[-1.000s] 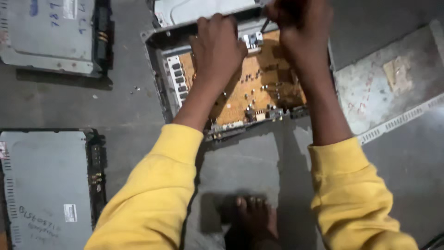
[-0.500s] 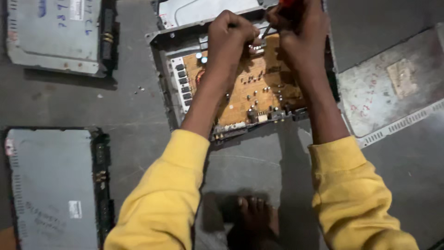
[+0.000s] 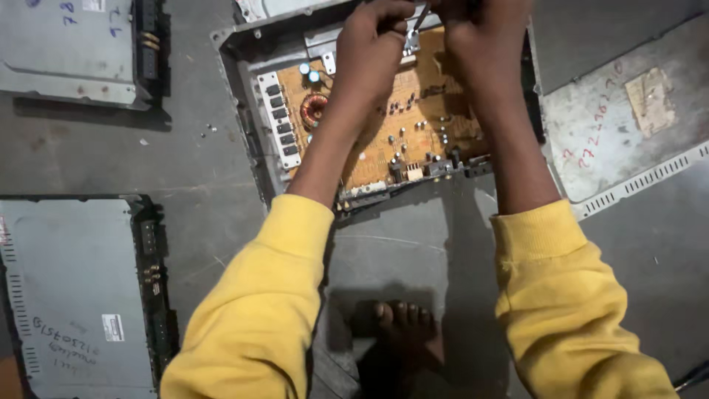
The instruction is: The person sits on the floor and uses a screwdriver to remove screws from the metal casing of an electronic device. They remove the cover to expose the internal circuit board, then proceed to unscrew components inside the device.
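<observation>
An open grey metal device case (image 3: 244, 111) lies on the floor, showing an orange circuit board (image 3: 413, 133) with a copper coil (image 3: 315, 108). My left hand (image 3: 373, 52) is over the board's far edge, its fingers pinched at the thin metal shaft of a screwdriver (image 3: 419, 15). My right hand (image 3: 484, 41) is closed on the tool from the right, and the handle is cut off by the frame's top. The tip meets a small metal bracket (image 3: 408, 43). Both arms wear yellow sleeves.
Two closed grey device cases lie to the left, one at the far left (image 3: 66, 44) and one near left (image 3: 74, 295). A removed vented cover panel (image 3: 628, 140) lies on the right. My bare foot (image 3: 406, 329) rests on the floor below the case. Small screws (image 3: 209, 130) lie nearby.
My left hand has left the middle of the board and moved up to the screwdriver shaft at the far edge. My right hand stays on the tool.
</observation>
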